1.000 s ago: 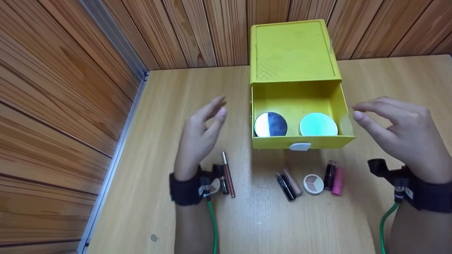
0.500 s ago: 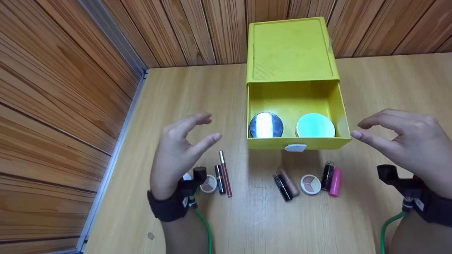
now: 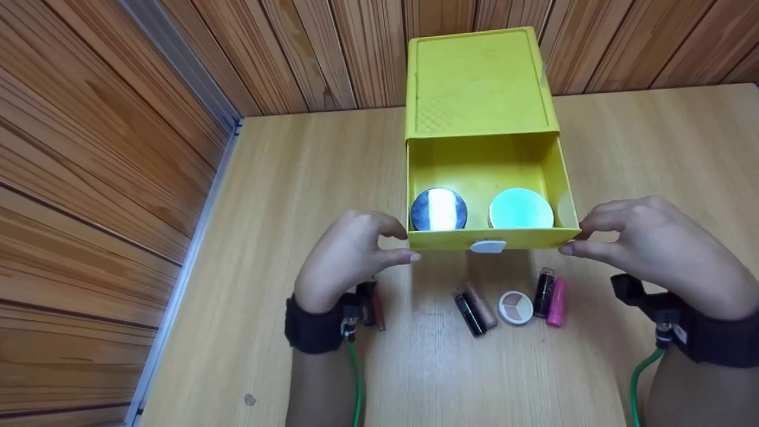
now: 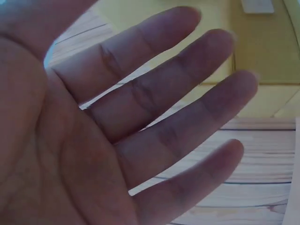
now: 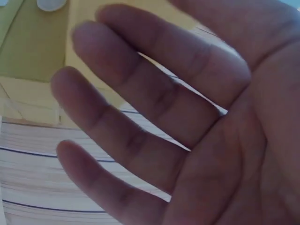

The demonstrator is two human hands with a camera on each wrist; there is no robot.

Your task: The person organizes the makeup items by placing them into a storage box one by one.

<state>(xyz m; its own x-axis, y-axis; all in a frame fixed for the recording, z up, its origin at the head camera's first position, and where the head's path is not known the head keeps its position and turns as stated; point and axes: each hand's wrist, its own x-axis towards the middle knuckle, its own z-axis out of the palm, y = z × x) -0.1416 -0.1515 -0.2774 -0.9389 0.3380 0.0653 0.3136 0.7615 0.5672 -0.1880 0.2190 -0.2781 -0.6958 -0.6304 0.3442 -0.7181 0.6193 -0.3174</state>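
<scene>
A yellow box (image 3: 480,83) has its yellow drawer (image 3: 442,241) pulled out toward me. In it are a round container with a shiny striped-looking lid (image 3: 439,209) and a round turquoise-topped container (image 3: 521,209). At the drawer's front left corner is my left hand (image 3: 350,255), its thumb before the front panel and a finger by the side wall. My right hand (image 3: 646,237) is at the front right corner, fingertips at the edge. Both wrist views show long, spread, only slightly bent fingers; the left fingers (image 4: 159,93) and right fingers (image 5: 136,89) enclose nothing. Firm contact is unclear.
Before the drawer lie a black tube (image 3: 470,314), a mauve tube (image 3: 481,305), a round three-colour palette (image 3: 515,308), a dark tube (image 3: 544,292) and a pink tube (image 3: 556,302). Slim tubes (image 3: 378,311) are partly hidden by the left wrist. A wooden wall (image 3: 320,53) stands behind.
My left hand first swung left and back, then came right to the drawer's left corner. My right hand has moved left and down to its right corner. The drawer stays out.
</scene>
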